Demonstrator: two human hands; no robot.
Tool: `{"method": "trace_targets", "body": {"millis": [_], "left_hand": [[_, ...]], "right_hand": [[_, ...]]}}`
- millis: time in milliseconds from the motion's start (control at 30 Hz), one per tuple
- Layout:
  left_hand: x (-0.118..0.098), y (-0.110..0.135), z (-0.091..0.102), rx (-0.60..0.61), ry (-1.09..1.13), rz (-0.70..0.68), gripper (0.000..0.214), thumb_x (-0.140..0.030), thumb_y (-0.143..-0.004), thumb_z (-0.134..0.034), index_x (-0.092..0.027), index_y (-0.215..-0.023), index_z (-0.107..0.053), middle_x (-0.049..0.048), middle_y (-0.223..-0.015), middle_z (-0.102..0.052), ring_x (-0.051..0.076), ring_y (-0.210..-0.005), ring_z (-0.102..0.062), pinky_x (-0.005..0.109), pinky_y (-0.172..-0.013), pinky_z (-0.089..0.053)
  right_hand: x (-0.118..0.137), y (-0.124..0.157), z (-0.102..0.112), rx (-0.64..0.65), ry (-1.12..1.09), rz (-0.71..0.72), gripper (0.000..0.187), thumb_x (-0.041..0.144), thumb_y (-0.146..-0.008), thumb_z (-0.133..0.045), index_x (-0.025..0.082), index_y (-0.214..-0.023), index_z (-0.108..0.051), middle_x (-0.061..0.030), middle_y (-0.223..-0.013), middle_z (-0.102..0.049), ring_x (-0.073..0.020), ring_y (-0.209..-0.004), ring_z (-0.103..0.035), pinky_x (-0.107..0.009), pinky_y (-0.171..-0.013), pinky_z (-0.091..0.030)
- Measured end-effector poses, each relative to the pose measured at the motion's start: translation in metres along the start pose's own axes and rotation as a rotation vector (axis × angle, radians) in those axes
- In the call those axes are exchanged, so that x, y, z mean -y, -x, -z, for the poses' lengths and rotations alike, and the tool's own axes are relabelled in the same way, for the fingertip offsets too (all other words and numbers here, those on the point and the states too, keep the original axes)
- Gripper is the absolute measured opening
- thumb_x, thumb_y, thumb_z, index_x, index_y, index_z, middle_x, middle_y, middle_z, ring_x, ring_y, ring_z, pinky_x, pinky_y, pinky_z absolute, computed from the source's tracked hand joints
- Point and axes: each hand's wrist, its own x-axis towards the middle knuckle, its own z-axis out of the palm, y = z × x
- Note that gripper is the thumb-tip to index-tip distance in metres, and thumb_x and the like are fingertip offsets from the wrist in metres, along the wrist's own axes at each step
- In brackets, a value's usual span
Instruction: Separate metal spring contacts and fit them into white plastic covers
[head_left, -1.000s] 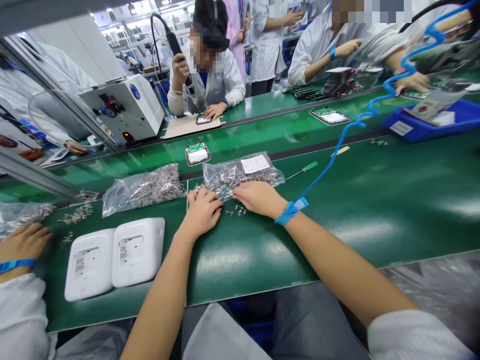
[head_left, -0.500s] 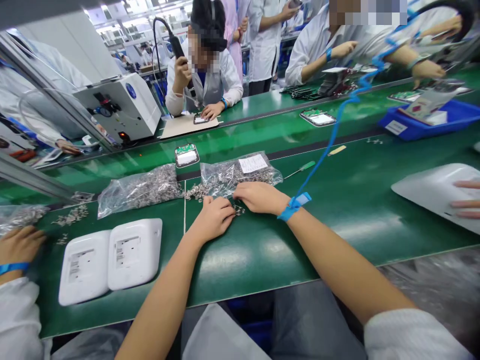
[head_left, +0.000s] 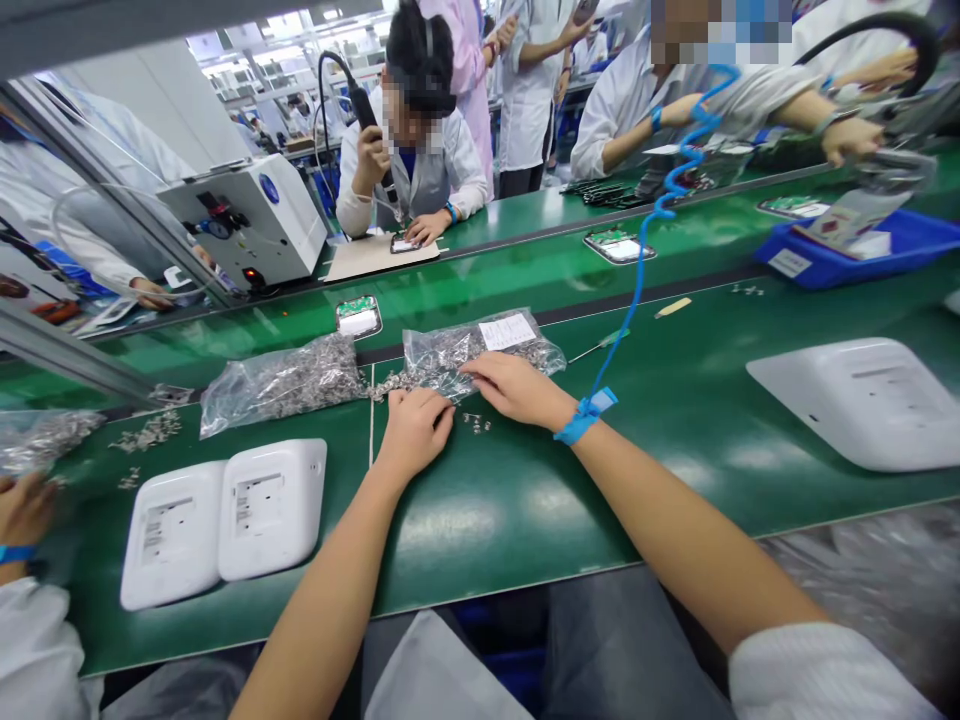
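My left hand [head_left: 414, 428] rests knuckles-up on the green table, fingers curled closed at the mouth of a clear bag of small metal parts [head_left: 472, 352]. What its fingers hold is hidden. My right hand [head_left: 514, 386] lies on the same bag's front edge, fingers curled down over it. A blue wrist strap [head_left: 585, 416] with a coiled cord [head_left: 660, 210] is on my right wrist. A few loose metal parts [head_left: 476, 424] lie on the table between my two hands.
A second bag of parts [head_left: 281, 381] lies left. Two white plastic housings [head_left: 225, 518] lie face down at front left, another white housing [head_left: 862, 400] at right. A co-worker's hand [head_left: 22, 510] is at far left. Boards [head_left: 358, 317] ride the belt; people work opposite.
A white housing has come onto the table at right and the hand on it is gone. My hands shifted slightly at the bag's mouth. The board on the belt moved left.
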Motion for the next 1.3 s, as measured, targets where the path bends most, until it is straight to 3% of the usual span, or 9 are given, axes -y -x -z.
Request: {"method": "trace_targets", "body": {"millis": [100, 300, 400, 633, 767, 933, 1100, 1167, 1300], "left_hand": [[0.001, 0.001, -0.004, 0.031, -0.005, 0.023, 0.019, -0.027, -0.1, -0.053, -0.019, -0.092, -0.069, 0.005, -0.092, -0.072, 0.02, -0.088, -0.064, 0.04, -0.083, -0.029], [0.003, 0.002, -0.002, 0.121, -0.012, -0.008, 0.021, -0.022, -0.1, -0.049, -0.02, -0.109, -0.069, 0.007, -0.101, -0.074, 0.023, -0.097, -0.066, 0.042, -0.084, -0.028], [0.014, 0.002, 0.008, 0.086, -0.031, 0.017, 0.025, -0.013, -0.095, -0.049, -0.021, -0.108, -0.069, 0.0064, -0.102, -0.075, 0.022, -0.1, -0.066, 0.041, -0.085, -0.031], [0.047, 0.004, 0.024, -0.133, -0.096, 0.218, 0.025, -0.013, -0.095, -0.05, -0.021, -0.104, -0.071, 0.0076, -0.102, -0.075, 0.023, -0.099, -0.068, 0.038, -0.081, -0.04], [0.054, 0.006, 0.027, -0.202, -0.123, 0.274, 0.022, -0.014, -0.093, -0.051, -0.021, -0.099, -0.072, 0.0087, -0.102, -0.074, 0.025, -0.1, -0.067, 0.038, -0.083, -0.043], [0.057, 0.007, 0.024, -0.309, -0.12, 0.337, 0.021, -0.017, -0.088, -0.057, -0.021, -0.102, -0.072, 0.0104, -0.109, -0.069, 0.027, -0.107, -0.064, 0.041, -0.092, -0.046], [0.054, 0.008, 0.012, -0.189, 0.121, 0.521, 0.043, -0.035, -0.075, -0.075, -0.024, -0.116, -0.069, 0.0144, -0.129, -0.063, 0.039, -0.124, -0.054, 0.055, -0.103, -0.041], [0.053, 0.007, 0.009, -0.195, 0.27, 0.547, 0.036, -0.032, -0.073, -0.076, -0.023, -0.108, -0.07, 0.0135, -0.12, -0.066, 0.038, -0.121, -0.055, 0.055, -0.106, -0.039], [0.056, 0.002, 0.007, -0.32, 0.469, 0.593, 0.015, -0.024, -0.073, -0.074, -0.02, -0.087, -0.069, 0.0064, -0.089, -0.066, 0.026, -0.094, -0.06, 0.042, -0.098, -0.045]], "right_hand": [[-0.001, -0.002, 0.007, -0.092, -0.091, -0.02, 0.025, 0.015, -0.096, -0.05, 0.014, -0.107, -0.073, -0.0121, -0.104, -0.076, -0.0243, -0.096, -0.07, -0.037, -0.089, -0.053], [-0.009, 0.001, 0.031, -0.157, -0.251, -0.262, 0.019, 0.023, -0.091, -0.058, 0.016, -0.092, -0.076, -0.0027, -0.071, -0.074, -0.0157, -0.06, -0.066, -0.029, -0.066, -0.049], [-0.013, 0.003, 0.033, -0.167, -0.23, -0.279, 0.016, 0.023, -0.086, -0.061, 0.016, -0.087, -0.075, -0.003, -0.072, -0.073, -0.0157, -0.061, -0.065, -0.027, -0.062, -0.046], [-0.006, 0.0, 0.011, 0.084, -0.027, -0.034, 0.019, 0.018, -0.091, -0.057, 0.015, -0.093, -0.076, -0.0087, -0.093, -0.075, -0.0196, -0.083, -0.067, -0.03, -0.078, -0.048], [-0.007, 0.002, 0.009, 0.22, 0.093, -0.019, 0.022, 0.017, -0.093, -0.057, 0.016, -0.093, -0.079, -0.0109, -0.1, -0.074, -0.0239, -0.091, -0.069, -0.033, -0.08, -0.048], [-0.01, 0.002, 0.011, 0.23, 0.113, -0.032, 0.023, 0.018, -0.094, -0.056, 0.017, -0.099, -0.079, -0.0099, -0.1, -0.078, -0.0255, -0.092, -0.07, -0.035, -0.081, -0.048], [-0.009, 0.002, 0.008, 0.26, 0.138, -0.023, 0.019, 0.015, -0.091, -0.058, 0.019, -0.09, -0.076, -0.007, -0.095, -0.077, -0.0226, -0.088, -0.07, -0.032, -0.077, -0.047], [-0.008, 0.003, 0.007, 0.264, 0.155, -0.024, 0.019, 0.015, -0.09, -0.057, 0.019, -0.087, -0.075, -0.0071, -0.092, -0.076, -0.0222, -0.086, -0.068, -0.031, -0.075, -0.045], [-0.006, 0.005, 0.008, 0.275, 0.195, -0.045, 0.016, 0.016, -0.089, -0.056, 0.018, -0.081, -0.07, -0.0066, -0.084, -0.073, -0.0207, -0.077, -0.065, -0.03, -0.067, -0.039]]}}
